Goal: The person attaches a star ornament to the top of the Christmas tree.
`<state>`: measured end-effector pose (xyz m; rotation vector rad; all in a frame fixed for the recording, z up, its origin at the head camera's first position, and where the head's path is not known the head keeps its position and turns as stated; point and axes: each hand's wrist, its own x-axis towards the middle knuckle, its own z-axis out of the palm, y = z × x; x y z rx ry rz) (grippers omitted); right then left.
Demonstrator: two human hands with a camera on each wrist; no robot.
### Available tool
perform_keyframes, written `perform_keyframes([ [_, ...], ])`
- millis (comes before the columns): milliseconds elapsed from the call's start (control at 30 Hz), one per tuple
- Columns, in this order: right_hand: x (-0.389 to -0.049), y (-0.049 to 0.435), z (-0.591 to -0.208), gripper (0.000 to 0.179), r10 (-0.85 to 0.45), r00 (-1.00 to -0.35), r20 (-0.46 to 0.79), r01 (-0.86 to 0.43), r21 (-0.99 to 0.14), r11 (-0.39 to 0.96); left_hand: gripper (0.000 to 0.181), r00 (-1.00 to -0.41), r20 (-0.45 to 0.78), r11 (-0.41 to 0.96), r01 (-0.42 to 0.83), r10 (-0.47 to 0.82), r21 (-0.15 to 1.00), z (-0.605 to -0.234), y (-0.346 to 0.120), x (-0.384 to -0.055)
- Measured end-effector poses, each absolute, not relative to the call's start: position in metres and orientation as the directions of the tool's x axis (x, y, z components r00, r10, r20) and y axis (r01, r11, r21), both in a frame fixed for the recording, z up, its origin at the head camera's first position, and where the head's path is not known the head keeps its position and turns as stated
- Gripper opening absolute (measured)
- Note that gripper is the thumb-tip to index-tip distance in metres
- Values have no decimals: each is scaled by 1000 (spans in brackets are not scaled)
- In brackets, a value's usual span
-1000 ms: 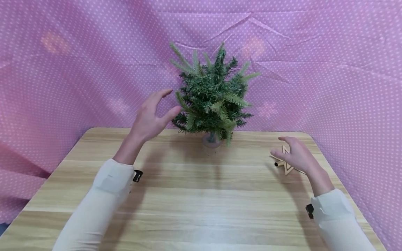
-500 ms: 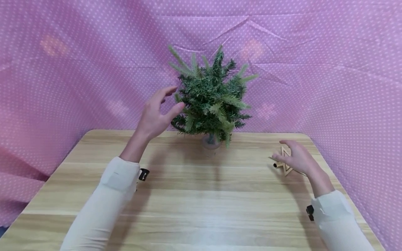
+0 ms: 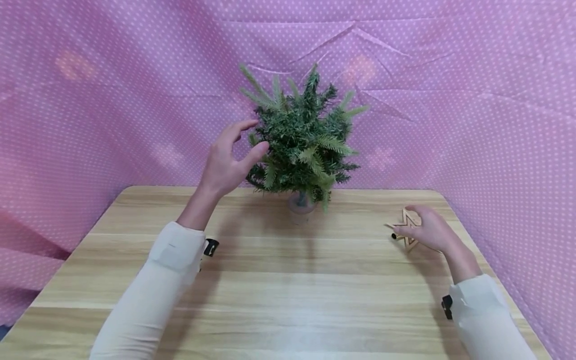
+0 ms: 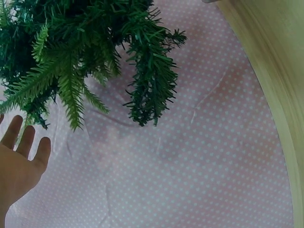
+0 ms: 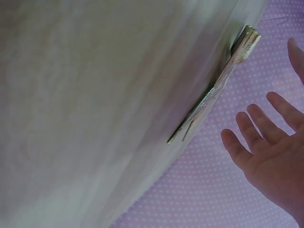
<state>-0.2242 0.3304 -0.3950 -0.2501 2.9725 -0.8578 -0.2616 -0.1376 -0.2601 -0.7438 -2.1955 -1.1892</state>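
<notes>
With 12 o'clock pointing away from the person, the gold openwork star with a short tube (image 3: 407,240) lies on the pale wood-grained table (image 3: 288,280) at 9 o'clock from the middle of the right hand (image 3: 431,230), much the nearer hand. Its tube aims towards 9 o'clock (the right wrist view shows the star nearly edge-on). That hand's thumb and fingers are parted beside it; contact, I cannot tell. The left hand (image 3: 223,167), likewise spread, grips nothing; the bushy green artificial tree (image 3: 306,140) stands just beside it, between 2 and 3 o'clock.
</notes>
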Motion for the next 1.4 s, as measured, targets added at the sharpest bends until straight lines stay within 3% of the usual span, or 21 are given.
perform_keyframes([
  [733, -226, 345, -405, 95, -162, -984, -76, -103, -500, 860, 64, -697, 679, 496, 684, 230, 535, -255, -125, -266],
  [1400, -230, 354, -410, 96, -126, -983, -135, -46, -480, 876, 56, -624, 728, 498, 745, 283, 445, -255, -113, -271],
])
